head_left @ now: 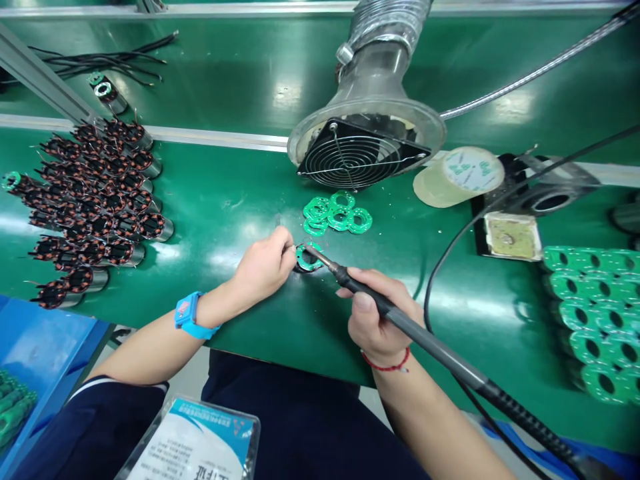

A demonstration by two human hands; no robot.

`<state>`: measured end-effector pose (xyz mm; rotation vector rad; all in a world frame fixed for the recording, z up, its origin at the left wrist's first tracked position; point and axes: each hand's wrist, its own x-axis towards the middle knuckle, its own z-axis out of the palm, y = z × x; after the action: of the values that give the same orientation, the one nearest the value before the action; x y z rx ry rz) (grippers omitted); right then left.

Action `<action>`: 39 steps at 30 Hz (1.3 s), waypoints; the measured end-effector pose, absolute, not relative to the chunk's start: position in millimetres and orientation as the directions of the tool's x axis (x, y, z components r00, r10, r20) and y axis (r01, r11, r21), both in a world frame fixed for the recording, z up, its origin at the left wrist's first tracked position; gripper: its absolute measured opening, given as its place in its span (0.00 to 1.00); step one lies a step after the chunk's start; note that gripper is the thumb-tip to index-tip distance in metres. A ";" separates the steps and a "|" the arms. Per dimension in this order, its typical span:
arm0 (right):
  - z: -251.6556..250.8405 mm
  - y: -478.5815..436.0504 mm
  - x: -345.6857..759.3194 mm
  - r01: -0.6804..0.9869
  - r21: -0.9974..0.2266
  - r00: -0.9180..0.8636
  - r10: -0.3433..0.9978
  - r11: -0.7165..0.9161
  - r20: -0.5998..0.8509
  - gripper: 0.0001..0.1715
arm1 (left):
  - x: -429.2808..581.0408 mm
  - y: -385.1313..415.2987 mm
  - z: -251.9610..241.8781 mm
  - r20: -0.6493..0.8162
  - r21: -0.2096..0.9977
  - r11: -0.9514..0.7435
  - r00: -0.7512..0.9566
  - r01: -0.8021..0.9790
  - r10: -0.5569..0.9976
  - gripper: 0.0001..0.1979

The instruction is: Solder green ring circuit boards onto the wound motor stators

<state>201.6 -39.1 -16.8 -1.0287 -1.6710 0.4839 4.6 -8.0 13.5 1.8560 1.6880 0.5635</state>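
My right hand (383, 310) grips a soldering iron (425, 339) by its grey handle. The iron's tip meets a green ring-shaped circuit board (309, 257) that sits on top of a dark motor stator. Against the left side of this board, my left hand (267, 263) is closed, its thumb and forefinger pinched together. What the pinch holds, if anything, is too small to make out. Just beyond lie several loose green ring boards (340, 217) in an overlapping pile.
Many copper-wound stators (100, 200) stand at left. A fan-fitted extraction hood (360, 147) hangs over the bench's middle. Rightward are a tape roll (450, 177), a sponge tray (513, 237), an iron holder (555, 193) and rows of board-topped stators (600, 320). The iron's black cable (433, 280) loops nearby.
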 end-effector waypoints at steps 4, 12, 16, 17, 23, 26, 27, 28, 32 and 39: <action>-13.4 -36.7 199.7 0.380 -0.730 -0.081 0.806 0.569 0.586 0.12 | 6.0 -7.4 12.6 -0.052 0.617 -0.062 0.119 0.785 0.992 0.03; -12.0 -36.6 197.5 0.363 -0.729 -0.060 0.796 0.580 0.603 0.17 | 7.5 -7.2 11.7 -0.061 0.550 -0.059 0.110 0.833 0.992 0.03; -11.2 -31.1 191.4 0.412 -0.784 -0.061 0.872 0.465 0.485 0.24 | 7.7 -6.1 12.2 -0.082 0.543 -0.050 0.112 0.838 0.990 0.03; -11.2 -28.5 189.8 0.452 -0.778 -0.083 0.889 0.437 0.451 0.24 | 7.9 -5.7 12.5 -0.085 0.543 -0.047 0.111 0.838 0.990 0.03; -19.5 -18.0 186.1 0.504 -0.795 -0.234 0.940 0.336 0.249 0.29 | 12.2 -5.6 15.0 -0.141 0.568 0.008 0.087 0.823 0.986 0.03; -27.0 -17.5 186.1 0.508 -0.810 -0.158 0.956 0.292 0.246 0.30 | 11.4 -5.5 14.0 -0.163 0.629 0.020 0.107 0.777 0.981 0.03; -29.4 -17.3 186.0 0.515 -0.808 -0.141 0.959 0.284 0.247 0.31 | 9.8 -5.3 13.3 -0.157 0.660 0.017 0.115 0.751 0.981 0.04; -31.4 -16.8 185.9 0.523 -0.807 -0.137 0.962 0.274 0.238 0.32 | 7.8 -5.2 12.6 -0.145 0.697 0.009 0.129 0.717 0.981 0.05; -36.1 -12.9 187.1 0.585 -0.749 -0.140 0.948 0.311 0.285 0.34 | 1.3 -5.8 10.1 -0.073 0.781 -0.156 0.336 0.605 0.939 0.25; -36.1 -11.6 187.3 0.684 -0.602 -0.189 0.897 0.413 0.400 0.25 | 12.2 -4.4 -2.4 -0.133 0.703 -0.189 0.387 0.686 0.912 0.34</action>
<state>187.3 -11.6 -36.1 -1.3421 -1.9477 0.3760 12.2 -4.4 -2.4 1.9502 1.3701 0.4136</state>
